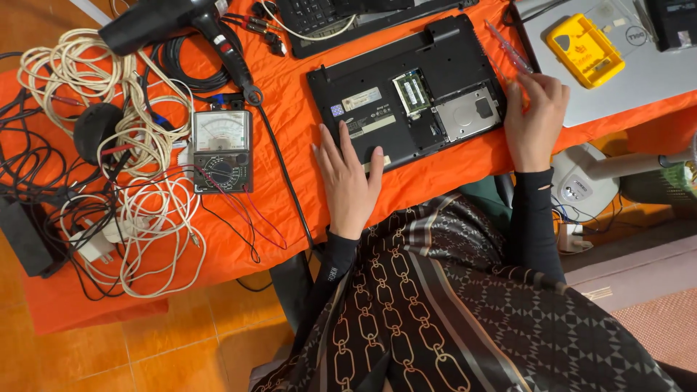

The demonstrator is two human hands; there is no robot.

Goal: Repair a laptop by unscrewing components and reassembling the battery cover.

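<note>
Two hands at an upturned laptop point(406, 91) on the bench point(290, 145).
Left hand point(348, 181) laid flat, released; right hand point(536, 120) pinching a clear-handled screwdriver point(507, 45).

Laptop point(406, 91), centre frame, underside up: matt black plastic, bare metal drive plate. Desk cover point(290, 145): smooth orange cloth. Multimeter point(221, 151), left of centre: dark plastic, glossy dial window. Cables point(145, 210), left: white and black rubbery sheathing. Second laptop point(653, 80), upper right: matt silver finish. Floor point(167, 341): glossy orange tile.
</note>
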